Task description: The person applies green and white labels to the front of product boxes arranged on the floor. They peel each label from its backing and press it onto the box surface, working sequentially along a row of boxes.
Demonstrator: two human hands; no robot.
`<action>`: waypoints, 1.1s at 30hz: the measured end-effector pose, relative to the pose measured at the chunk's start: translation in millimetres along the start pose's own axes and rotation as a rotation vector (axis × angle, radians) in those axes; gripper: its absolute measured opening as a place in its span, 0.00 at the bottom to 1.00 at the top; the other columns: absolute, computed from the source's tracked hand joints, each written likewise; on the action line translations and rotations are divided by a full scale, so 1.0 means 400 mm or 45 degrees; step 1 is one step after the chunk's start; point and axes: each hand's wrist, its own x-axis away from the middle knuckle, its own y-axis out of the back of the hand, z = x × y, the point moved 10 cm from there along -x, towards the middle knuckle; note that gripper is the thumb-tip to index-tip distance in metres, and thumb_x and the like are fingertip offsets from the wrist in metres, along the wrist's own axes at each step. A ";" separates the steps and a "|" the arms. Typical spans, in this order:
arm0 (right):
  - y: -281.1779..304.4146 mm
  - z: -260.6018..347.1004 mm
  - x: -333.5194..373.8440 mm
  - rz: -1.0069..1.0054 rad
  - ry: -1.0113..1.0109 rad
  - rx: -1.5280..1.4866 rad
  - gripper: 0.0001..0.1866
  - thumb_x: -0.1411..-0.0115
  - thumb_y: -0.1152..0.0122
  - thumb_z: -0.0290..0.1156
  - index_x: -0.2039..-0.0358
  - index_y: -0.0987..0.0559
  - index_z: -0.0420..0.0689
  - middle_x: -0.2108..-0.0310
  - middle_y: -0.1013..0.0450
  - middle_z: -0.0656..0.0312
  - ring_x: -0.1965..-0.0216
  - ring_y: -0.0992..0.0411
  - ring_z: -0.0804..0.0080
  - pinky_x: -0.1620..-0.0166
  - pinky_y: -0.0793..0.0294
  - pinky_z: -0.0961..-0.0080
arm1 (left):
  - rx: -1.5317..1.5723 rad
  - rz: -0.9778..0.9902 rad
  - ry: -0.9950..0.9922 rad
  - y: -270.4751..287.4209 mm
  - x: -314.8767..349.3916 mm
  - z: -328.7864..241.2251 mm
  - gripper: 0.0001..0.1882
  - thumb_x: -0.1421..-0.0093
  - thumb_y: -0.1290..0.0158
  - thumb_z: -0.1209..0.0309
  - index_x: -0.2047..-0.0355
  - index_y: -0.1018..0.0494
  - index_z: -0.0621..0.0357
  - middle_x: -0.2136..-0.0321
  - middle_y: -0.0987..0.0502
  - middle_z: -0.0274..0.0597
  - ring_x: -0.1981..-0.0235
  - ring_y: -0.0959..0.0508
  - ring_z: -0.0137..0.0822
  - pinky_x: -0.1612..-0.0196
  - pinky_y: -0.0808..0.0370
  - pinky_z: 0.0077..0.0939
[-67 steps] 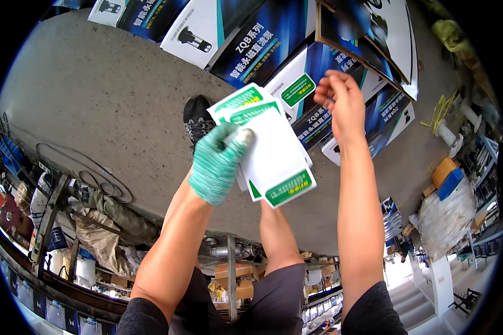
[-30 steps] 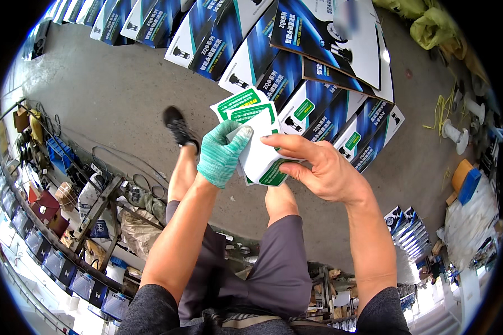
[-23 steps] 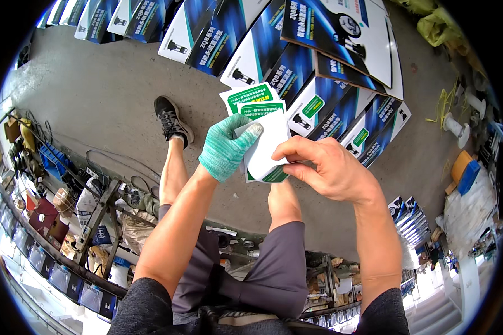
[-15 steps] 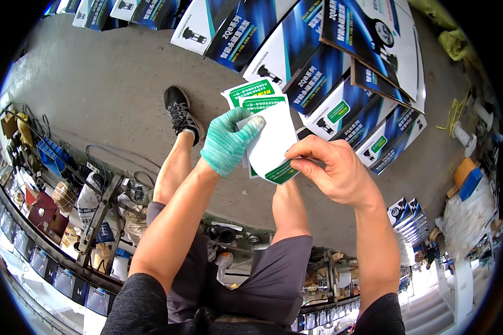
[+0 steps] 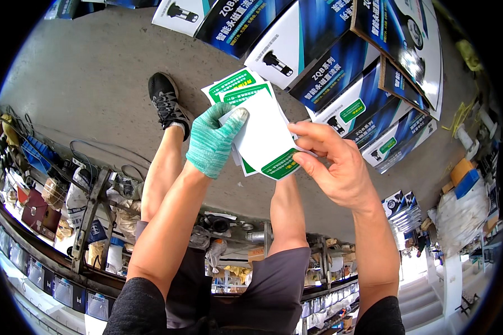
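My left hand (image 5: 214, 139), in a teal knitted glove with a whitish thumb tip, grips a small stack of green-and-white labels (image 5: 233, 85). Its thumb presses on a plain white sheet (image 5: 258, 127) that lies on top. A green printed strip (image 5: 280, 163) shows along the sheet's lower edge. My bare right hand (image 5: 332, 162) pinches the right edge of the sheet near that strip, thumb below and fingers above. How far the paper reaches between those fingers is partly hidden.
Blue-and-white printed cartons (image 5: 330, 72) lie overlapped at the upper right, two bearing green labels (image 5: 352, 111). My shoe (image 5: 166, 100) stands on the grey floor (image 5: 95, 84). A cluttered metal rack (image 5: 89, 218) is at left; a plastic-wrapped bundle (image 5: 463, 215) sits at far right.
My right fingers have shifted from the sheet's lower corner up along its right edge and spread somewhat. More of the green strip shows. My left hand and stack moved slightly left.
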 end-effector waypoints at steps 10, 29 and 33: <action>-0.018 0.016 -0.048 0.270 0.130 0.306 0.12 0.41 0.36 0.13 0.57 0.18 0.39 0.64 0.19 0.57 0.63 0.18 0.65 0.59 0.20 0.74 | -0.136 -0.032 0.103 0.011 -0.020 0.001 0.15 0.34 0.35 0.64 0.56 0.19 0.64 0.64 0.18 0.35 0.64 0.23 0.24 0.60 0.24 0.23; 0.176 -0.112 -0.342 -0.258 0.098 0.388 0.06 0.33 0.36 0.25 0.57 0.19 0.40 0.65 0.20 0.65 0.62 0.25 0.80 0.56 0.24 0.80 | -0.534 -0.196 0.175 0.162 -0.060 0.108 0.15 0.32 0.38 0.65 0.54 0.20 0.65 0.66 0.18 0.42 0.66 0.23 0.28 0.61 0.22 0.28; 0.201 -0.151 -0.422 -0.156 0.111 0.490 0.06 0.31 0.36 0.26 0.56 0.20 0.41 0.63 0.22 0.70 0.59 0.26 0.83 0.52 0.27 0.83 | -0.467 -0.133 0.182 0.150 -0.053 0.096 0.16 0.33 0.37 0.63 0.53 0.20 0.65 0.65 0.17 0.42 0.65 0.23 0.29 0.59 0.22 0.30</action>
